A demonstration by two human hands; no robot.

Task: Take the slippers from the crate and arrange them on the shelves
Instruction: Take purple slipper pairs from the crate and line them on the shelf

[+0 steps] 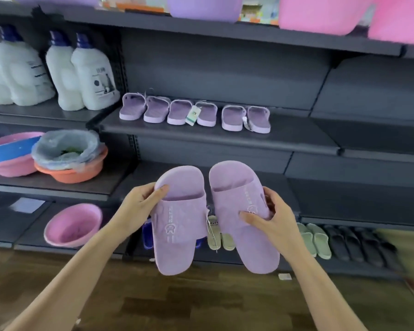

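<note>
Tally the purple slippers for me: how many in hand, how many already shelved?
Held slippers: 2, one in the left hand, one in the right hand
Shelved slippers: 6, in a row on the middle shelf
Total: 8

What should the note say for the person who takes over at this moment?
Left hand: grips the left purple slipper.
Right hand: grips the right purple slipper.
Both are held before the shelves, not yet placed.
Done: six purple slippers stand in a row on the middle shelf.
To do: set this pair down, probably right of the row.
The crate is not plainly visible.
</note>
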